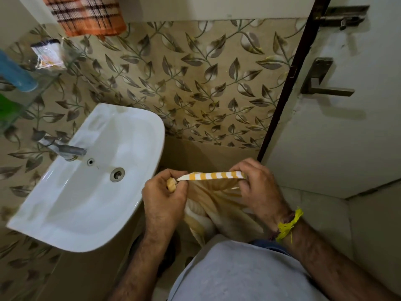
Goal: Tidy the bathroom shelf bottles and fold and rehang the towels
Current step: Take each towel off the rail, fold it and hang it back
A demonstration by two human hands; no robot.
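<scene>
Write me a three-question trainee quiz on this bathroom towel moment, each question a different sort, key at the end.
1. True or false: the left hand and right hand both pinch the yellow-and-white striped towel.
2. Multiple choice: where is the orange checked towel?
A. in the sink
B. hanging high on the wall
C. on the door handle
3. Fill in: the tap sits at the edge of the white ____.

Key:
1. True. Each hand pinches one end of the stretched edge, and the rest hangs below.
2. B
3. sink
</scene>
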